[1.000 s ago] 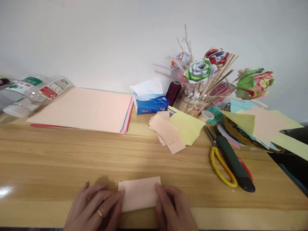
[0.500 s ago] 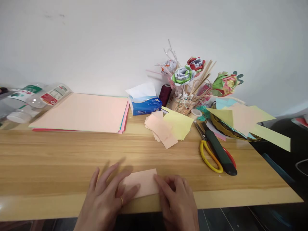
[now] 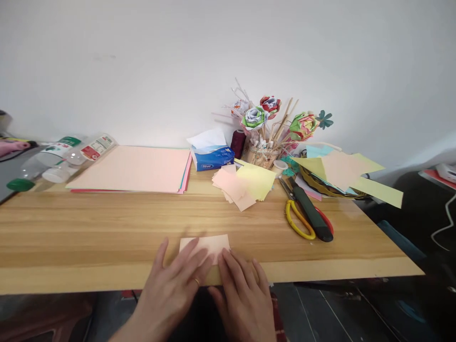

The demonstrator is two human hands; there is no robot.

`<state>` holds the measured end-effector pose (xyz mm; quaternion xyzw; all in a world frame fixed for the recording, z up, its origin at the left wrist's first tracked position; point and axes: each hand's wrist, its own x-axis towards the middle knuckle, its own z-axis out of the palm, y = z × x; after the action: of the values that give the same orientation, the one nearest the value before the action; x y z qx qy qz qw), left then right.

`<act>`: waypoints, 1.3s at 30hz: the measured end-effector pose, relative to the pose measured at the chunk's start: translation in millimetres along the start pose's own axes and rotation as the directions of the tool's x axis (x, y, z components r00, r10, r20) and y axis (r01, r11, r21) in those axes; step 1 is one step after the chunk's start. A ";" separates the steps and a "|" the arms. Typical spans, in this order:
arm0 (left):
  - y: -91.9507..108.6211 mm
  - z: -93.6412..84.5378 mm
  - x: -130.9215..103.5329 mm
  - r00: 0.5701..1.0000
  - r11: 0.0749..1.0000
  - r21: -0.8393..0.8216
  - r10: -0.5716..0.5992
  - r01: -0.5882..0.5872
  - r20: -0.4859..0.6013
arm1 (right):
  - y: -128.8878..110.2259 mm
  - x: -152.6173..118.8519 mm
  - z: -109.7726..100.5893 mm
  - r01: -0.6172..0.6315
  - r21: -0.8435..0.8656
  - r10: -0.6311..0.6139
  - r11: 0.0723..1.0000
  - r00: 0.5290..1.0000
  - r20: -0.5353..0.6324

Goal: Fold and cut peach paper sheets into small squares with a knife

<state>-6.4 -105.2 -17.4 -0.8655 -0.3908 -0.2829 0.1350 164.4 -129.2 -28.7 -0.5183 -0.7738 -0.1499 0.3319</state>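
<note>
We see the left hand [image 3: 173,289] spread, fingers on the pink paper [image 3: 204,244]; the right hand [image 3: 244,289], loosely open, seems to touch its near right corner.

wooden table [image 3: 124,223], peach slip [image 3: 218,241], tissues [image 3: 213,157], scissors [image 3: 290,204]

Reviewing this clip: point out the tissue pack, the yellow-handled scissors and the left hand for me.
Tissue pack [image 3: 213,158]: head view, on its blue front.
Scissors [image 3: 289,219]: head view, on the yellow handle loop.
Left hand [image 3: 170,289]: head view, on the back of the hand.
</note>
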 end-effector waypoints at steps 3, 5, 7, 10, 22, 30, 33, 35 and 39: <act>15.8 0.0 -1.3 1.000 0.996 0.087 0.020 -0.021 0.005 | 1.4 -4.2 1.8 -0.005 -0.001 0.005 1.000 1.000 -0.006; 19.8 -1.9 -6.7 0.999 0.990 0.142 -0.012 0.007 0.033 | 3.6 -5.4 0.4 -0.009 -0.011 0.009 1.000 1.000 0.024; 17.5 -5.9 -14.9 0.998 0.984 0.177 -0.041 0.031 0.056 | 6.0 -5.7 -1.6 -0.027 -0.014 0.028 1.000 0.998 0.058; 6.3 -14.0 -28.0 0.995 0.978 0.200 -0.070 0.053 0.077 | 9.7 -5.6 -3.6 -0.041 -0.011 0.041 0.999 0.996 0.085; -26.0 -14.0 -56.1 0.980 0.944 0.309 0.059 -0.116 0.189 | 38.8 -9.5 -18.3 0.154 -0.207 -0.111 0.966 0.972 0.206; -21.5 -10.5 -54.2 0.987 0.949 0.289 0.096 -0.130 0.128 | -27.2 6.8 10.2 0.274 0.010 -0.274 0.962 0.962 -0.009; -22.9 -10.9 -56.1 0.982 0.938 0.313 0.099 -0.146 0.162 | -25.6 6.6 10.5 0.226 0.009 -0.226 0.974 0.974 0.020; -22.6 -11.0 -56.3 0.985 0.943 0.307 0.082 -0.126 0.154 | -11.3 4.4 0.8 0.200 -0.029 -0.198 0.979 0.977 0.077; -19.2 -11.3 -54.6 0.992 0.960 0.266 0.059 -0.087 0.109 | 16.4 1.3 -21.8 0.244 -0.116 -0.224 0.963 0.961 0.162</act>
<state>-54.4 -130.5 -40.6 -0.8660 -0.3997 -0.1780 0.2423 186.7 -134.0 -13.6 -0.4539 -0.8402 -0.2015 0.2177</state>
